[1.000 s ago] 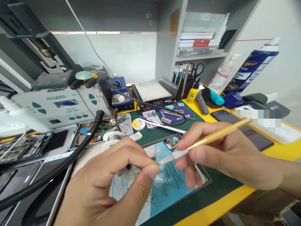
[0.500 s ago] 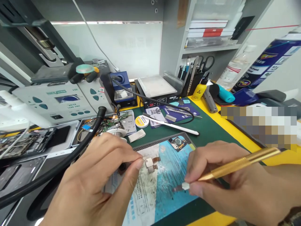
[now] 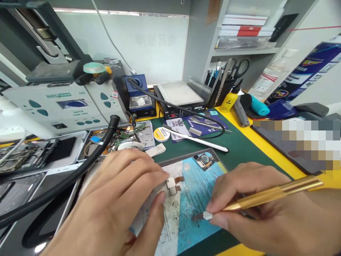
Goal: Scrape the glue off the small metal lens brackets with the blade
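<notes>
The gold-handled knife is lying aslant in the right hand, whose thumb and fingers are pinching it near the pale collar — its grip is pointing outward to the right, and its short blade is aiming left over the blue half of the printed work pad. The blade is looking blurred (whether it is touching the pad, I cannot tell).

The left hand is holding nothing that shows: its thumb is standing apart from the forefinger, while the other fingers are lying close together. Just beside its fingertips, a small pale module with brown ribbon tails is resting on the pad, near where the white part is meeting the blue.

Farther out, a round camera piece is sitting at the pad's upper right corner, and the pad itself is lying on a green mat. Beyond it, a white stick is stretching across the mat, with a round yellow-labelled tin sitting near its dark end. A tray is holding circuit boards — and behind everything, a grey soldering station and a flat-topped heating plate are standing.
</notes>
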`<action>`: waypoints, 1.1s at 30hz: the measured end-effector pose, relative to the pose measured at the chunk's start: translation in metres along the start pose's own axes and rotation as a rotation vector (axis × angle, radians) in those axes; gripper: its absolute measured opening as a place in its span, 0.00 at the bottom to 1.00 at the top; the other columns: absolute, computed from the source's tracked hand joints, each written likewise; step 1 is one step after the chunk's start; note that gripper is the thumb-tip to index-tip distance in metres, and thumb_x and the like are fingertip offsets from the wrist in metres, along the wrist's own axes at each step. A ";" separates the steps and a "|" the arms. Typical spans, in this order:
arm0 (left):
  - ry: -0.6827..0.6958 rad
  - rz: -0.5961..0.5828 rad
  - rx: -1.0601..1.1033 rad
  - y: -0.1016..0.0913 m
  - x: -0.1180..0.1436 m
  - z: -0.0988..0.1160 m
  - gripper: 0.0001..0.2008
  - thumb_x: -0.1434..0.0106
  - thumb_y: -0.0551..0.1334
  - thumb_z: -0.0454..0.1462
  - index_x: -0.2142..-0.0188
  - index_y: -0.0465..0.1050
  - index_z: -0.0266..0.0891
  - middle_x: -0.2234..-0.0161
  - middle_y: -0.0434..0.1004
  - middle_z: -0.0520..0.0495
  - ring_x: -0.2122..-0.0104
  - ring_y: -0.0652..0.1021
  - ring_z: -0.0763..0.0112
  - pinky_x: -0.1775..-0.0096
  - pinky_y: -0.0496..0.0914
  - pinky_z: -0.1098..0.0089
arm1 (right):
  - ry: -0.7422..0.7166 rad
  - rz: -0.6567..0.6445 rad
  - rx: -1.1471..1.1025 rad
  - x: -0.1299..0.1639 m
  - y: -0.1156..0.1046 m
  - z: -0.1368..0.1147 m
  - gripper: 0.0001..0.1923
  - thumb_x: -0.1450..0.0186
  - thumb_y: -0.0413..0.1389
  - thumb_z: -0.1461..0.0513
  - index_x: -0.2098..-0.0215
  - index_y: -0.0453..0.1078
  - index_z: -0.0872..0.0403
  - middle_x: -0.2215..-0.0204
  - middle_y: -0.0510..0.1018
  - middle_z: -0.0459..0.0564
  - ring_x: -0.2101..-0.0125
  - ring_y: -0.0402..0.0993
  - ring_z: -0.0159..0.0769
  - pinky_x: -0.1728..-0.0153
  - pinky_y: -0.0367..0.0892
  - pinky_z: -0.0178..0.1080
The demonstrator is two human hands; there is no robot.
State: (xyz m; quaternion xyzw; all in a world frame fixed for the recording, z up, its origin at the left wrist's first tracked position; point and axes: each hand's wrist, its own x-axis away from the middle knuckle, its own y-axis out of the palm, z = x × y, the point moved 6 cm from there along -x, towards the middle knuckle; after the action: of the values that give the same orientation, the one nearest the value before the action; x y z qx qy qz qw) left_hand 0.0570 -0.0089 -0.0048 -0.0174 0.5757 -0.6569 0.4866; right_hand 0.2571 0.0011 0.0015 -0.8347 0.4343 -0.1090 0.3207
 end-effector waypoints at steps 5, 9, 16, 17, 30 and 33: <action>0.028 0.009 -0.033 -0.002 -0.002 0.003 0.19 0.41 0.65 0.27 0.52 0.72 0.45 0.56 0.79 0.50 0.52 0.75 0.59 0.47 0.66 0.58 | -0.014 0.021 0.011 -0.001 0.000 -0.003 0.03 0.38 0.66 0.67 0.67 0.82 0.53 0.74 0.86 0.50 0.76 0.82 0.36 0.82 0.72 0.29; 0.037 0.004 -0.046 -0.003 -0.002 0.004 0.18 0.40 0.65 0.27 0.52 0.72 0.44 0.56 0.79 0.49 0.52 0.75 0.60 0.47 0.66 0.59 | -0.030 0.034 0.051 0.000 0.003 -0.003 0.03 0.37 0.65 0.66 0.69 0.81 0.54 0.74 0.85 0.52 0.77 0.82 0.38 0.85 0.69 0.29; 0.072 -0.010 -0.059 -0.003 -0.004 0.003 0.19 0.41 0.65 0.26 0.52 0.72 0.43 0.56 0.78 0.48 0.50 0.73 0.60 0.47 0.65 0.59 | -0.096 0.071 0.053 0.007 0.006 -0.001 0.04 0.36 0.64 0.66 0.68 0.81 0.53 0.74 0.85 0.52 0.75 0.83 0.38 0.79 0.72 0.32; 0.074 -0.009 -0.062 -0.003 -0.004 0.003 0.18 0.41 0.65 0.27 0.52 0.72 0.43 0.56 0.79 0.48 0.51 0.74 0.59 0.46 0.66 0.59 | -0.101 0.063 0.053 0.007 0.006 -0.001 0.04 0.36 0.64 0.66 0.68 0.81 0.53 0.74 0.85 0.52 0.75 0.83 0.38 0.78 0.73 0.33; -0.017 0.035 -0.045 -0.002 0.000 0.001 0.17 0.40 0.65 0.30 0.52 0.74 0.49 0.58 0.81 0.49 0.53 0.78 0.54 0.49 0.72 0.53 | -0.120 0.143 0.117 0.008 0.023 -0.014 0.13 0.34 0.66 0.49 0.60 0.83 0.48 0.71 0.84 0.52 0.70 0.81 0.40 0.73 0.76 0.35; -0.118 0.093 0.047 -0.002 -0.003 0.001 0.10 0.37 0.66 0.36 0.56 0.77 0.50 0.63 0.81 0.48 0.57 0.80 0.52 0.55 0.78 0.54 | -0.149 0.149 0.148 0.011 0.029 -0.015 0.14 0.34 0.65 0.47 0.59 0.83 0.47 0.70 0.84 0.52 0.69 0.82 0.41 0.73 0.77 0.36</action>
State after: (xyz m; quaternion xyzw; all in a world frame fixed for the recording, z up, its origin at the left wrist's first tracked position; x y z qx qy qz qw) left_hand 0.0576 -0.0078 -0.0019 -0.0180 0.5308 -0.6447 0.5498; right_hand 0.2381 -0.0257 -0.0064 -0.7799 0.4610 -0.0543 0.4198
